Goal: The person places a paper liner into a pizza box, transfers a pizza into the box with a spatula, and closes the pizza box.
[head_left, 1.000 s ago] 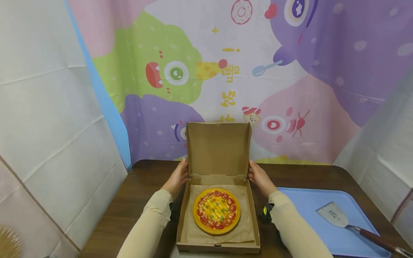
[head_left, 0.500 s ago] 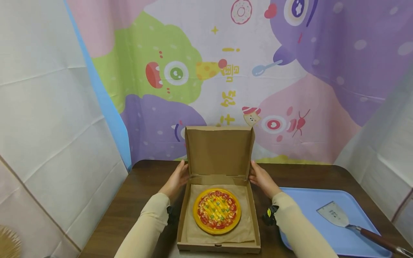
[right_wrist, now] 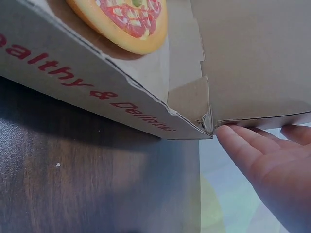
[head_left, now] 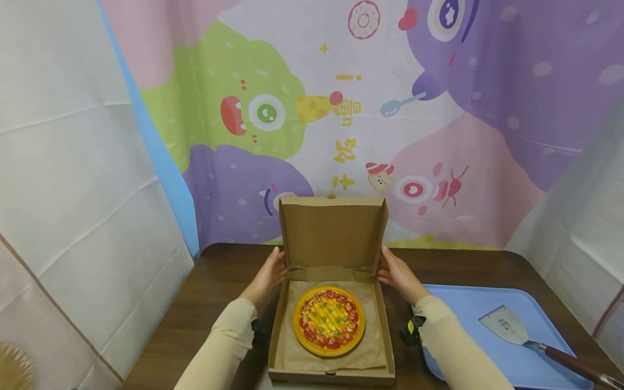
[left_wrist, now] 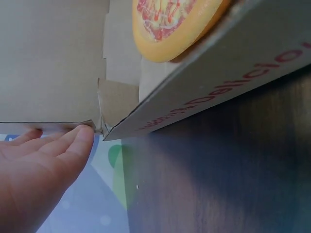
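A brown cardboard pizza box stands on the table with its lid raised and leaning slightly forward. Inside, a round pizza with a yellow crust and red, yellow and green topping lies on brown paper. My left hand touches the lid's left side close to the hinge, its fingers extended. On the opposite side my right hand touches the lid the same way, with straight fingers by the back corner. Part of each hand's fingers is hidden behind the lid.
To the right, a blue tray holds a spatula with a metal blade and dark wooden handle. A cartoon-printed curtain hangs behind the dark wooden table. At the lower left edge a straw-coloured round thing is partly visible.
The lid has tipped forward, its top edge coming lower and nearer, with both hands staying at its sides. Pizza, tray and spatula lie where they were.
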The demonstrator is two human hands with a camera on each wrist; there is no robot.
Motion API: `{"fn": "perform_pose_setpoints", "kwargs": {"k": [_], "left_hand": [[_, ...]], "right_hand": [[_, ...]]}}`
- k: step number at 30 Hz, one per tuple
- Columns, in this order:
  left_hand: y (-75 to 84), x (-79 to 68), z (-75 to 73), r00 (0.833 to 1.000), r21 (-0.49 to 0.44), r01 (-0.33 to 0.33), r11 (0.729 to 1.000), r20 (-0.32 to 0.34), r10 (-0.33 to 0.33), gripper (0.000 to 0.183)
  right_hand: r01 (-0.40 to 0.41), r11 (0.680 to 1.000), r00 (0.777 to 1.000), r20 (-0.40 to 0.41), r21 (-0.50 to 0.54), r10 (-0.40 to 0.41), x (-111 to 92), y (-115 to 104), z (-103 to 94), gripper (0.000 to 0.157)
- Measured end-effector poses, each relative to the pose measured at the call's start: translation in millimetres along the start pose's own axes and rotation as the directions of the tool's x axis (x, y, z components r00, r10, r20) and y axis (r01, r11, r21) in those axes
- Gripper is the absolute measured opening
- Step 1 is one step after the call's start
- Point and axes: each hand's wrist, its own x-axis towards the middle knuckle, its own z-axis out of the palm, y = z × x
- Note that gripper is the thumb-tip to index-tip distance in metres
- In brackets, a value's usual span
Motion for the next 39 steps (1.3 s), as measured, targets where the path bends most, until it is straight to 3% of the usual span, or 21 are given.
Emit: {"fn": "perform_pose_setpoints", "kwargs": {"k": [22,39], "left_hand": [[-8.8,-15.3,-1.2,0.999,-0.023,0.019,1.0,0.031,-0.018,0.08],[-19.4,-23.0,-2.3,0.998,-0.024,-0.025,0.999,0.051,0.026,0.079]], "right_hand": [[0.045,0.998,0.999,0.032,-0.045,-0.044,-18.9,5.9,1.1,0.08],[0.1,0.987,0.995,0.027,-0.126,-0.097,-29.8,18.8,1.7,0.08]]}}
